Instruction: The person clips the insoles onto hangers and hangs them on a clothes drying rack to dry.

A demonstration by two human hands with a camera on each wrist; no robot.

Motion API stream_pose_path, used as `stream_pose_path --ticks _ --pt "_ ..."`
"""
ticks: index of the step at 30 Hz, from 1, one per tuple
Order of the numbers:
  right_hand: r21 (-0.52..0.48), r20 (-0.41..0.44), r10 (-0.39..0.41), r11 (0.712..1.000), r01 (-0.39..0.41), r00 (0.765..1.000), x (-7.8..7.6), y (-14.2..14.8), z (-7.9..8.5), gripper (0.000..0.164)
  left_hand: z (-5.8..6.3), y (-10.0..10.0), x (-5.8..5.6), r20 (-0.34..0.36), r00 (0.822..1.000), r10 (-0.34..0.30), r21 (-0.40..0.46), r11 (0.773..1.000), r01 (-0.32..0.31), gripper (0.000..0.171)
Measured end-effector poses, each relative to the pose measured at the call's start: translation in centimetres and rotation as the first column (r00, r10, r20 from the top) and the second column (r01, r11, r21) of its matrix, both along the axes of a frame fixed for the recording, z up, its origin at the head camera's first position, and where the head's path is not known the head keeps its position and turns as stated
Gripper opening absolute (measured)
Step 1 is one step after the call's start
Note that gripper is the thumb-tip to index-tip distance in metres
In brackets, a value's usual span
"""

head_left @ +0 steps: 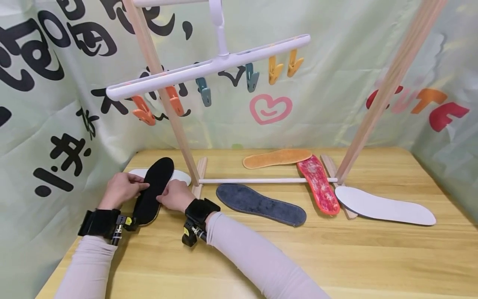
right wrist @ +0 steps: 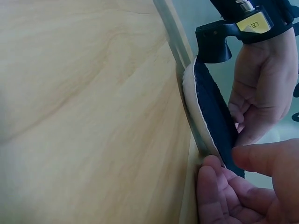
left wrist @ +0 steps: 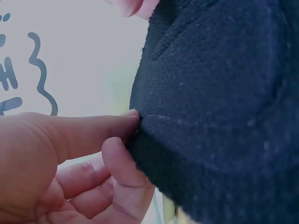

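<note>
A black insole (head_left: 154, 193) is held at the left of the table, tilted lengthwise. My left hand (head_left: 120, 190) pinches its left edge between thumb and fingers. On the opposite edge, my right hand (head_left: 177, 195) pinches it too. In the left wrist view the dark fuzzy face of the black insole (left wrist: 210, 93) fills the right side, with the left thumb on its edge. The right wrist view shows the insole's pale underside (right wrist: 196, 102) and the right thumb on the dark face. Behind it lies a white insole (head_left: 181, 176), partly covered.
A wooden rack (head_left: 179, 137) holds a white hanger (head_left: 213, 66) with orange, blue and yellow clips. On the table lie a grey insole (head_left: 261, 204), a tan insole (head_left: 276, 158), a red patterned insole (head_left: 319, 187) and another white insole (head_left: 386, 207). A white rod (head_left: 254, 181) joins the rack's feet.
</note>
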State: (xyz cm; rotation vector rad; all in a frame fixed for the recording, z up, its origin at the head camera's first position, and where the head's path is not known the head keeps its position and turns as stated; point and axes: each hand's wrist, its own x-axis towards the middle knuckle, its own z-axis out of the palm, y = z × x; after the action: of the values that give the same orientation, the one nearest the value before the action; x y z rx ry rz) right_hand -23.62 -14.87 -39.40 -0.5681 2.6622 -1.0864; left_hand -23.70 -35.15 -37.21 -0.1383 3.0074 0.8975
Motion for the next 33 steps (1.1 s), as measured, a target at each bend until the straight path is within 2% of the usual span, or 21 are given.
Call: stream_pose_path --ticks 5,9,13,17,21,25,33 --pt "-0.037 -0.015 0.0 0.999 -0.001 1.0 0.1 0.2 -0.3 0.041 0.2 0.2 0.2 0.005 1.0 0.011 0.029 1.0 -0.011 0.037" --pt "-0.081 0.01 -0.009 0.997 0.01 1.0 0.0 0.3 -0.5 0.048 0.4 0.2 0.3 0.02 0.999 0.024 0.053 0.998 -0.025 0.037" --pt "-0.135 0.04 -0.022 0.99 0.027 0.999 -0.1 0.4 -0.6 0.045 0.6 0.2 0.4 0.012 1.0 0.027 0.042 0.999 -0.028 0.037" --pt "-0.14 0.043 -0.038 0.989 0.043 0.998 -0.3 0.3 -0.7 0.046 0.9 0.2 0.4 -0.004 1.0 0.023 0.013 1.0 -0.023 0.037" --pt "-0.153 0.071 -0.062 0.986 0.073 0.996 -0.3 0.2 -0.8 0.048 1.2 0.2 0.5 0.005 0.999 0.032 0.019 0.999 -0.032 0.038" --pt "-0.207 0.108 -0.074 0.974 0.095 0.991 -0.1 0.2 -0.7 0.04 1.3 0.2 0.6 0.004 0.999 0.034 0.02 0.999 -0.034 0.039" --pt "-0.27 0.111 -0.066 0.958 0.094 0.992 -0.5 0.4 -1.0 0.032 1.8 0.3 0.8 -0.018 1.0 0.019 0.015 1.0 -0.018 0.04"
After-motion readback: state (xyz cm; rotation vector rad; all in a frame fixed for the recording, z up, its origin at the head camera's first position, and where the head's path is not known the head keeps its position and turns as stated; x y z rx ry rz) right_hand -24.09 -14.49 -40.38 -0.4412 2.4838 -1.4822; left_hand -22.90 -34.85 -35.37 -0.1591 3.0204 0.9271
